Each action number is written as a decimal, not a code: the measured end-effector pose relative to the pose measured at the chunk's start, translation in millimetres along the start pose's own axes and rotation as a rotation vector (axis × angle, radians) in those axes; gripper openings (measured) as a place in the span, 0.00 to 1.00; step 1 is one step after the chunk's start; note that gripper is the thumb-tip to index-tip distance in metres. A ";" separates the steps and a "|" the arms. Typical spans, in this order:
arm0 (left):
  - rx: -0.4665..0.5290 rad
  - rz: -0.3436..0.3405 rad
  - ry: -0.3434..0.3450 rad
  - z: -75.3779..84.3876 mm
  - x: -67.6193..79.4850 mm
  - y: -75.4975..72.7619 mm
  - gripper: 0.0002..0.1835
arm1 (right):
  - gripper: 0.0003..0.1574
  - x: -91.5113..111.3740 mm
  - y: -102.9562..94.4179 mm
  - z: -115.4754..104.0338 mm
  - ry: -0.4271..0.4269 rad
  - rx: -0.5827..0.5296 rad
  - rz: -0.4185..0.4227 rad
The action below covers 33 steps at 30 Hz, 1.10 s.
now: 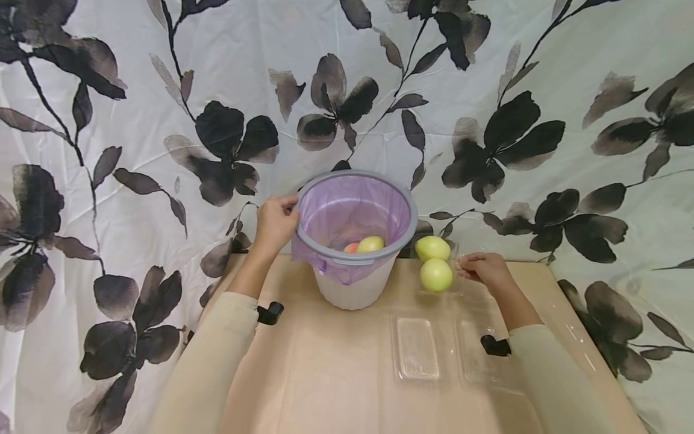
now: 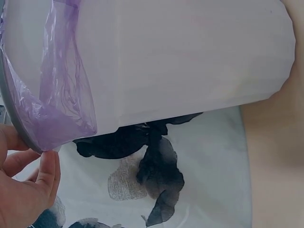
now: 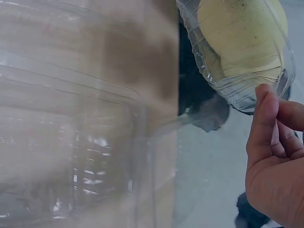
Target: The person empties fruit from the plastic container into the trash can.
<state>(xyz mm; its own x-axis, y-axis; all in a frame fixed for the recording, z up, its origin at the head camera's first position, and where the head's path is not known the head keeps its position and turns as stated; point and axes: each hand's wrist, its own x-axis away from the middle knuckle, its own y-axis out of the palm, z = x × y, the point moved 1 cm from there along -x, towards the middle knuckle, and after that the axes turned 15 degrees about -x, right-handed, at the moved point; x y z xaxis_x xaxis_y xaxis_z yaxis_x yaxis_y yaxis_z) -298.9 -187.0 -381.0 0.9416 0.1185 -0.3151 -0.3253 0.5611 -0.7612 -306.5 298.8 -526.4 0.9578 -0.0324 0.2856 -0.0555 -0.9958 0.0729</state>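
Note:
My left hand (image 1: 276,223) grips the left rim of a white bin (image 1: 355,292) with a grey rim. A thin purple bag (image 1: 347,274) lines the bin and folds over its edge. Inside lie a yellow-green fruit (image 1: 371,244) and a reddish one (image 1: 351,248), partly hidden by the rim. To the bin's right, my right hand (image 1: 485,269) pinches the edge of a clear plastic container (image 3: 230,92) between thumb and fingers. That container holds two yellow-green fruits, a rear one (image 1: 432,248) and a front one (image 1: 436,275).
An opened clear plastic clamshell (image 1: 417,349) lies on the light wooden table (image 1: 325,374), in front of the right hand. Directly behind the table hangs a white cloth (image 1: 379,60) with dark flowers, close to the back of the bin.

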 end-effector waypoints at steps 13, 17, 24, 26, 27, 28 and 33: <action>0.014 0.001 0.003 4.3 -1.0 4.2 0.18 | 0.20 16.7 -22.1 -45.0 -0.050 0.070 0.019; 0.013 0.001 -0.001 5.0 0.3 3.5 0.18 | 0.15 24.0 -26.3 -61.7 -0.061 0.100 0.033; 0.013 -0.008 -0.012 5.5 1.5 2.5 0.19 | 0.09 37.1 -23.8 -99.4 -0.092 0.049 0.001; 0.014 -0.008 -0.020 5.6 1.5 1.7 0.19 | 0.10 38.8 -20.4 -111.5 -0.095 0.040 -0.007; 0.016 -0.006 -0.023 5.7 1.6 1.0 0.19 | 0.10 39.4 -18.2 -117.6 -0.102 0.047 -0.009; 0.016 -0.004 -0.027 5.8 1.6 0.4 0.19 | 0.08 39.7 -16.0 -123.5 -0.110 0.051 -0.013; 0.012 0.000 -0.030 5.0 1.1 -1.3 0.19 | 0.05 40.9 -5.4 -151.4 -0.142 0.084 -0.004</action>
<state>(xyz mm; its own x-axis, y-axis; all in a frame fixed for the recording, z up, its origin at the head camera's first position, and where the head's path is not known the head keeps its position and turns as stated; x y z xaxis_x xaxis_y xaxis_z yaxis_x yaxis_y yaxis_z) -297.0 -183.5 -377.5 0.9438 0.1428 -0.2982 -0.3247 0.5707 -0.7543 -309.8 315.8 -370.5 0.9885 -0.0344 0.1474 -0.0335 -0.9994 -0.0086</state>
